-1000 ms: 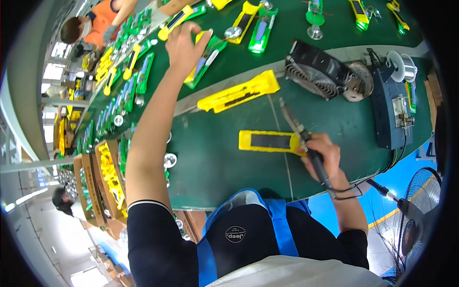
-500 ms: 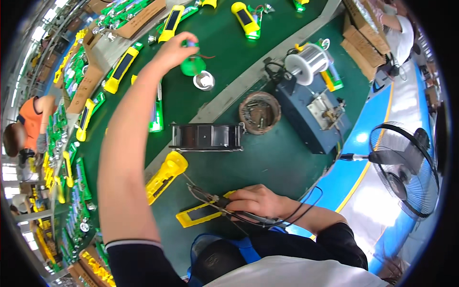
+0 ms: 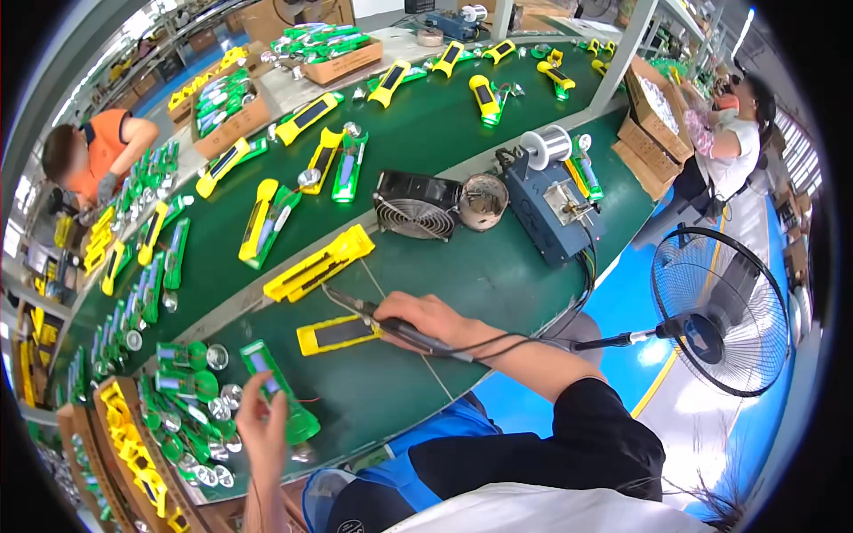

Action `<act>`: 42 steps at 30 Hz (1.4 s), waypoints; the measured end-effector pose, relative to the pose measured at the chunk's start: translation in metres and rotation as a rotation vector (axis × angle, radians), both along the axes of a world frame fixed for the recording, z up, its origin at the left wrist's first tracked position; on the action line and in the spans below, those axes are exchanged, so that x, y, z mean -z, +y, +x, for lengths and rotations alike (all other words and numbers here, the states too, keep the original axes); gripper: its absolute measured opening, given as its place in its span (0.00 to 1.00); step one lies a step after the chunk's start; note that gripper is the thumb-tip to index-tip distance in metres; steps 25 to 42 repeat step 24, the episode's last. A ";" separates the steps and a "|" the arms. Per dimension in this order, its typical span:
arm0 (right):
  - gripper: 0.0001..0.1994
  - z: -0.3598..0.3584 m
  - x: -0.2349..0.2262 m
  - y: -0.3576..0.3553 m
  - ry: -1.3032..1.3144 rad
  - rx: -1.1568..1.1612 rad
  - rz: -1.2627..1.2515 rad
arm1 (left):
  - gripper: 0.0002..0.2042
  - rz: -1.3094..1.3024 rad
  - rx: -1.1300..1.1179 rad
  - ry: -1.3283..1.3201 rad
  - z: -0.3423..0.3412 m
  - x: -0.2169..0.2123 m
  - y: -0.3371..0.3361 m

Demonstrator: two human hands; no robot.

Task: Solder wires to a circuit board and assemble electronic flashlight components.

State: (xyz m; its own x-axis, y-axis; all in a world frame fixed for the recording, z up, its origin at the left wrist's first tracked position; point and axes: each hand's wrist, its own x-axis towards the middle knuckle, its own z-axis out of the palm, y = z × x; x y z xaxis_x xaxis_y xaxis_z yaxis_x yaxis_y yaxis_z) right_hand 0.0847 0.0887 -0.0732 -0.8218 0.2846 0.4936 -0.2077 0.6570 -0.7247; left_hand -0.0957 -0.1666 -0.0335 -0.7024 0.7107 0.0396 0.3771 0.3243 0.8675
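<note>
My right hand (image 3: 422,320) is closed around the dark handle of a soldering iron (image 3: 404,330), whose tip points up-left toward a yellow housing (image 3: 320,264). Under the iron and fingers lies a yellow cover with a dark panel (image 3: 338,336). At the lower left, my left hand (image 3: 264,428) has its thumb and fingers on the left edge of a green lamp housing (image 3: 300,419). That housing carries a pale blue cell and a thin red wire; a silvery reflector (image 3: 304,454) shows at its near end. Part of the grip is hidden.
Green housings with reflectors (image 3: 200,400) pile up left, beside a box of yellow parts (image 3: 133,444). Ahead stand a small black fan (image 3: 418,206), a round tin (image 3: 484,202) and a blue-grey machine (image 3: 551,213) with a solder wire spool (image 3: 546,147). Co-workers sit left and right.
My left hand has come from the far side of the bench to the near left, bringing the green housing. My right hand still holds the soldering iron. The view has shifted.
</note>
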 end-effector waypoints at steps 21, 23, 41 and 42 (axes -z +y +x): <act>0.10 0.078 0.022 -0.034 0.303 0.153 -0.993 | 0.11 0.046 0.607 0.600 0.028 0.005 0.061; 0.09 0.075 0.020 -0.037 0.252 0.157 -0.987 | 0.10 0.045 0.721 0.492 0.021 0.008 0.067; 0.09 0.073 0.019 -0.037 0.202 0.179 -0.938 | 0.10 0.038 0.728 0.489 0.020 0.009 0.068; 0.09 0.073 0.019 -0.037 0.202 0.179 -0.938 | 0.10 0.038 0.728 0.489 0.020 0.009 0.068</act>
